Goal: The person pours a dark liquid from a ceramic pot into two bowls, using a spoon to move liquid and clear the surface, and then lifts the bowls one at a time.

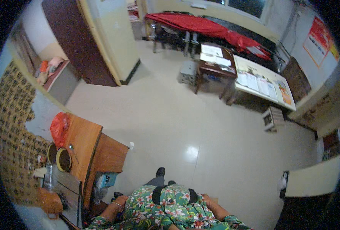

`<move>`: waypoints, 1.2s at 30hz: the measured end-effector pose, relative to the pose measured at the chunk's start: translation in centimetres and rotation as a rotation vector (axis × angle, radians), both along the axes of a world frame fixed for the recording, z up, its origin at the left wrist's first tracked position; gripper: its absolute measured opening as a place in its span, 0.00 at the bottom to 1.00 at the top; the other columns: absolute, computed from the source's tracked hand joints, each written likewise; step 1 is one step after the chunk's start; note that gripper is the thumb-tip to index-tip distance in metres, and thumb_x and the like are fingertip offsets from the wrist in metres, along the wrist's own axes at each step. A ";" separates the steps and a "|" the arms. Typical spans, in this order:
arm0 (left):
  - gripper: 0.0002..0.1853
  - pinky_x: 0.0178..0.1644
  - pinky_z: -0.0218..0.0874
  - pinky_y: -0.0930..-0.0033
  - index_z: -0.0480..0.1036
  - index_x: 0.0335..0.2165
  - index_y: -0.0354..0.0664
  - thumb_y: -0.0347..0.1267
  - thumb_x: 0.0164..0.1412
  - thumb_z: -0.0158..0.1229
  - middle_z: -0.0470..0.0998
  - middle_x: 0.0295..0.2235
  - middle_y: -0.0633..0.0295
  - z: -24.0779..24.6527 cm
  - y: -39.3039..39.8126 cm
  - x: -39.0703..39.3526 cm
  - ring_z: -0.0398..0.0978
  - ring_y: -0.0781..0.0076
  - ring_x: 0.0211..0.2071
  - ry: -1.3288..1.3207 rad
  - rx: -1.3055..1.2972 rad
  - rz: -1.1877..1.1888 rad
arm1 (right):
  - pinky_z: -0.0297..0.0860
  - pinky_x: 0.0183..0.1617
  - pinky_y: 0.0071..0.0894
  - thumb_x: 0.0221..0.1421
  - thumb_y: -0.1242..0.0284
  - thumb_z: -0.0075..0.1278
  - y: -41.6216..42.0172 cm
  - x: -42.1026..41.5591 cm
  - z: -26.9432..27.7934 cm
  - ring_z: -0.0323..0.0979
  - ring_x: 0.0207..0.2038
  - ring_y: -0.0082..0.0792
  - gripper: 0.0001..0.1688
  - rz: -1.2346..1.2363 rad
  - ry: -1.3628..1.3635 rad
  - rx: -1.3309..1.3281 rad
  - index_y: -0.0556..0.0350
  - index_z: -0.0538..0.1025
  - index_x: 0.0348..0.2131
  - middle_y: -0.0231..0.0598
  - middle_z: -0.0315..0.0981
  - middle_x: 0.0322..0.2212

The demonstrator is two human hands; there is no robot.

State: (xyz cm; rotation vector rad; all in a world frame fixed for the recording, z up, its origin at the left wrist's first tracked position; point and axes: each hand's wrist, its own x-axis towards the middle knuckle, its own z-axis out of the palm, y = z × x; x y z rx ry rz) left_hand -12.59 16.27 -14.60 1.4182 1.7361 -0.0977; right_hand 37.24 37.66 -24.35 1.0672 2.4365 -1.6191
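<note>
My left hand point(122, 201) hangs beside my hip, with a bracelet at the wrist. A small dark object point(118, 194) shows just beyond its fingers; whether the hand touches it I cannot tell. My right hand point(206, 198) rests low by the other side of my green floral shirt point(170, 211). Next to it is the edge of a beige thing point(215, 199), mostly hidden. The fingers of both hands are too hidden to show a grip. One dark shoe point(160, 171) is stepped forward on the pale tiled floor point(170, 123).
On my left stands a wooden cabinet point(82, 135) with two round containers point(64, 159), a spoon point(71, 147), a red plastic bag point(59, 128) and an orange pot point(49, 199). Ahead right are a paper-covered table point(264, 83), a stool point(273, 119) and a red-draped bench point(193, 24).
</note>
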 end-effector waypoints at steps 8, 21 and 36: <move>0.13 0.39 0.61 0.70 0.68 0.38 0.42 0.26 0.53 0.43 0.72 0.36 0.62 13.6 8.6 -3.7 0.70 0.68 0.36 -0.813 -0.649 0.945 | 0.65 0.29 0.29 0.45 0.70 0.46 -3.6 -1.4 10.7 0.66 0.25 0.24 0.11 -0.129 0.071 -0.046 0.60 0.73 0.29 0.35 0.71 0.26; 0.13 0.37 0.61 0.67 0.67 0.36 0.38 0.28 0.49 0.48 0.73 0.30 0.54 7.4 24.9 -2.1 0.71 0.67 0.31 -1.073 -0.179 0.320 | 0.63 0.34 0.23 0.50 0.68 0.44 -1.2 -8.2 17.7 0.65 0.29 0.24 0.14 -1.049 -0.084 -0.586 0.62 0.70 0.32 0.35 0.70 0.27; 0.16 0.41 0.59 0.70 0.63 0.42 0.36 0.27 0.53 0.47 0.71 0.35 0.58 3.6 34.2 8.1 0.67 0.72 0.36 -0.795 -0.273 -0.195 | 0.58 0.21 0.16 0.50 0.75 0.39 5.5 -1.2 18.9 0.60 0.18 0.18 0.11 -1.093 -0.101 -0.603 0.59 0.71 0.34 0.26 0.66 0.20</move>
